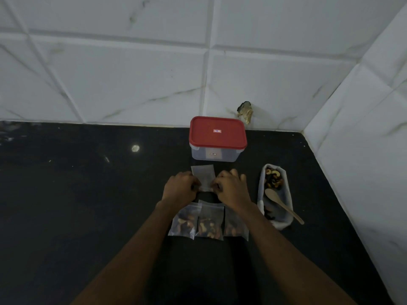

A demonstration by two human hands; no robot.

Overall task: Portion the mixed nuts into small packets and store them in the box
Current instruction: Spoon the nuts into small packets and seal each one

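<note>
A small clear packet (203, 175) lies flat on the black counter in front of a clear box with a shut red lid (217, 134). My left hand (180, 187) pinches the packet's near left edge and my right hand (231, 187) pinches its near right edge. Three filled nut packets (208, 223) lie side by side under my wrists; the right one is partly hidden by my right forearm. To the right, a large open bag of mixed nuts (274, 179) lies on the counter with a wooden spoon (282, 204) resting in it.
White marble tiles form the back wall and the right side wall (363, 150), closing the corner. A broken spot (245, 111) marks the wall behind the box. The black counter (88, 194) stretches out to the left.
</note>
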